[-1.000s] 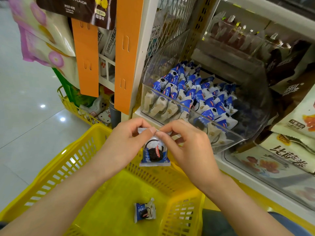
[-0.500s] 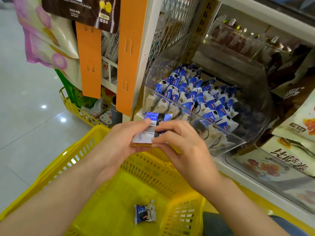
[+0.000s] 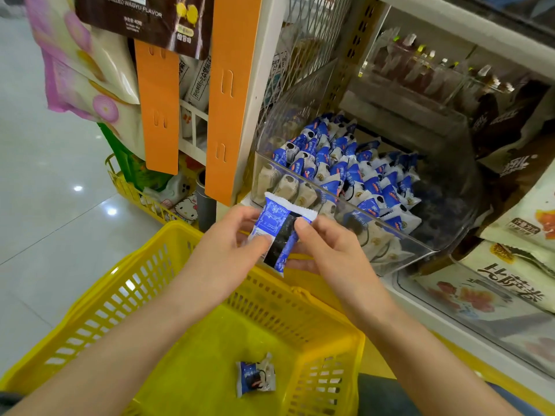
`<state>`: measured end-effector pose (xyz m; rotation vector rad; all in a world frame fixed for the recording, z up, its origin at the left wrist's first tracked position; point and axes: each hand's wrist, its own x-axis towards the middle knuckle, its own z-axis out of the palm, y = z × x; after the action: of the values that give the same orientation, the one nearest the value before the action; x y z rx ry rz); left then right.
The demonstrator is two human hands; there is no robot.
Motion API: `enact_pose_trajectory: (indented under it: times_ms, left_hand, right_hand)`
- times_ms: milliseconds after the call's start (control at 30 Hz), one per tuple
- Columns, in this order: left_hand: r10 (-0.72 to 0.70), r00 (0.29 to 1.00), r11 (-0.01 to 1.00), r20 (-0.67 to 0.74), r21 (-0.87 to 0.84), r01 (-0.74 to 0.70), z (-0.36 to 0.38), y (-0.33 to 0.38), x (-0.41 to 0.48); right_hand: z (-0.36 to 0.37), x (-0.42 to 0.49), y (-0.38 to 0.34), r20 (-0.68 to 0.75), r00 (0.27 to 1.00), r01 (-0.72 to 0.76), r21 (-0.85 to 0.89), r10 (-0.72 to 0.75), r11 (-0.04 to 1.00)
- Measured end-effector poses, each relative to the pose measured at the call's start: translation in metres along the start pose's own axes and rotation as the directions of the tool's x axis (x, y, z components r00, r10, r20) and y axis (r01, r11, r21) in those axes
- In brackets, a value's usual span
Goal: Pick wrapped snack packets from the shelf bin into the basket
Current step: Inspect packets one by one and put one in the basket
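A blue and white snack packet [image 3: 277, 226] is held above the far rim of the yellow basket [image 3: 99, 310], its printed back facing me. My left hand [image 3: 228, 253] pinches its left side and my right hand [image 3: 330, 253] pinches its right side. Another packet [image 3: 255, 375] lies on the basket floor. Just behind my hands, a clear shelf bin [image 3: 399, 241] holds several more blue and white packets [image 3: 354, 172].
Large snack bags [image 3: 510, 283] fill the clear bin at the right. Orange hanging strips [image 3: 231, 94] and hanging bags [image 3: 84, 67] are at the upper left. A second yellow basket [image 3: 135, 190] with goods stands on the tiled floor [image 3: 45, 205].
Both hands have turned the packet over, from its front hanging down to its back facing me, and lifted it slightly toward the bin. The packet in the basket has not moved.
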<state>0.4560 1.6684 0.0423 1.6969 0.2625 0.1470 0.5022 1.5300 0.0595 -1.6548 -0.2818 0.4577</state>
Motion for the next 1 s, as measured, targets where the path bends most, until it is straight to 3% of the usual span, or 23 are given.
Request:
enact_pose_trajectory:
  times_ms: [133,233,533,700,867,1000]
  left_hand:
    - [0.195,0.979,0.949,-0.057,0.264,-0.174,0.002,-0.006,-0.006]
    - [0.22,0.975,0.912,-0.016,0.358,-0.2,0.005,-0.008,-0.01]
    - [0.254,0.967,0.883,-0.006,0.41,-0.229,0.005,-0.014,-0.008]
    - [0.252,0.967,0.892,-0.02,0.394,-0.224,0.007,-0.017,-0.008]
    - [0.267,0.957,0.919,-0.117,0.331,-0.216,0.004,-0.014,-0.005]
    - [0.296,0.944,0.9,-0.145,0.372,-0.225,0.004,-0.011,-0.006]
  right_hand:
    - [0.001,-0.001,0.009,-0.072,0.996,0.05,-0.145,-0.061,0.988]
    - [0.003,-0.004,0.014,-0.059,0.986,0.127,-0.336,-0.156,0.933]
    - [0.005,-0.004,0.016,-0.012,0.96,0.236,-0.5,-0.279,0.833]
    - [0.007,-0.003,0.016,-0.02,0.962,0.223,-0.514,-0.272,0.828]
    - [0.012,-0.005,0.014,0.069,0.994,0.104,-0.283,-0.087,0.953]
    - [0.015,-0.008,0.015,0.101,0.992,0.105,-0.293,-0.078,0.95]
